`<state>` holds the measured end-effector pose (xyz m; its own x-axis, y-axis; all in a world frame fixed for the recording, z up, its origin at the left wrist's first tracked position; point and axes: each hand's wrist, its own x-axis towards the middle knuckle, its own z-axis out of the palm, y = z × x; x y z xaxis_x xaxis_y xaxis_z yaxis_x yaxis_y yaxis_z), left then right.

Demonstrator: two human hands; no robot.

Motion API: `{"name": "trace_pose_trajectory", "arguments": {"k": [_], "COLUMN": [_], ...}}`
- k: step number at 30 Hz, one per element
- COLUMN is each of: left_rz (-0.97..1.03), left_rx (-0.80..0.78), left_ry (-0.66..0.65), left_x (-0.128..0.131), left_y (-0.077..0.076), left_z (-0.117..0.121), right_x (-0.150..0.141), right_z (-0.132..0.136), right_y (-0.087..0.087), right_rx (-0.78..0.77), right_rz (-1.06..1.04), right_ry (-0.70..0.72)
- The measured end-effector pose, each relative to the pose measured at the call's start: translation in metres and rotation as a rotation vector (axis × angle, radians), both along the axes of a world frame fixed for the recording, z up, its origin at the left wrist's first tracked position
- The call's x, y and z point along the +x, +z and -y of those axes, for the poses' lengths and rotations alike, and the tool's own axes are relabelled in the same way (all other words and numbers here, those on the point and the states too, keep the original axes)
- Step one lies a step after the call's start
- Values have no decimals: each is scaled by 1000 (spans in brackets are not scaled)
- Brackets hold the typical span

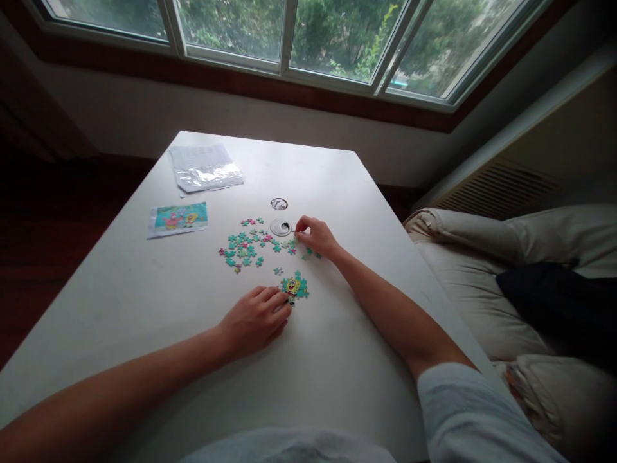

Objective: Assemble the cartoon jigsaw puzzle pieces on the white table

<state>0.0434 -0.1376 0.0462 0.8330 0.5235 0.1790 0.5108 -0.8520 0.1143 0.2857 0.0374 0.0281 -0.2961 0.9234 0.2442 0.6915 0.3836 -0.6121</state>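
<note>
A small joined section of jigsaw puzzle [297,285], with a yellow cartoon figure on teal, lies on the white table. My left hand [258,318] rests palm down beside it, fingers loosely bent and fingertips at its left edge. Farther forward, my right hand [314,236] pinches a thin puzzle piece [292,231], seen nearly edge-on, between thumb and forefinger. Left of that hand spread many loose puzzle pieces [245,247], teal, pink and pale green. Some loose pieces lie partly under the right hand. One small piece [278,271] sits just above the joined section.
Two round inset fittings [279,204] are in the table [144,308] beyond the pieces. A picture card [178,219] and a clear plastic sleeve with paper [205,168] lie at the left. A beige sofa [463,283] borders the right side; windows [337,38] are ahead.
</note>
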Motion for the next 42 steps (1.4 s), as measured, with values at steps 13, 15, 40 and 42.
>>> {"name": "trace_pose_trajectory", "arguments": {"k": [13, 15, 40, 42], "left_rz": [27, 40, 36, 40], "left_rx": [24, 28, 20, 23], "left_ry": [3, 5, 13, 14], "left_x": [1, 1, 1, 0], "left_y": [-1, -1, -2, -2], "left_z": [0, 0, -1, -1], "right_x": [-27, -31, -35, -36], "right_z": [68, 73, 89, 90], "right_y": [11, 9, 4, 4], "right_rx": [-395, -424, -572, -504], "right_rz": [-653, -696, -750, -677], "right_ry": [302, 276, 227, 226]}}
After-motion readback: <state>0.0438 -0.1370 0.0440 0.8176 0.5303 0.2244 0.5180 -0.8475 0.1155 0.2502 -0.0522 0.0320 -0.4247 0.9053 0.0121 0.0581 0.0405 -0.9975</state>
